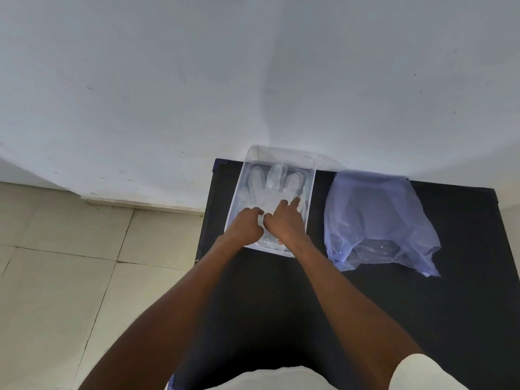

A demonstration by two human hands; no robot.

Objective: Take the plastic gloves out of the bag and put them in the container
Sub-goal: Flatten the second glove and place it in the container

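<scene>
A clear plastic container (311, 190) sits at the back left of the black table. Clear plastic gloves (274, 180) lie flat inside it, fingers pointing toward the wall. My left hand (245, 225) is inside the near left of the container, fingers curled down onto the gloves. Beside it, my right hand (284, 220) rests on the gloves with its fingers pressing down and a little spread. The two hands touch at the thumbs. To the right of the container lies the bluish transparent bag (377, 218), crumpled and flat, with its opening toward me.
The black table (394, 319) stands against a white wall (253, 80). Its left edge runs just left of the container, with beige floor tiles (70, 277) beyond. My white sleeves show at the bottom.
</scene>
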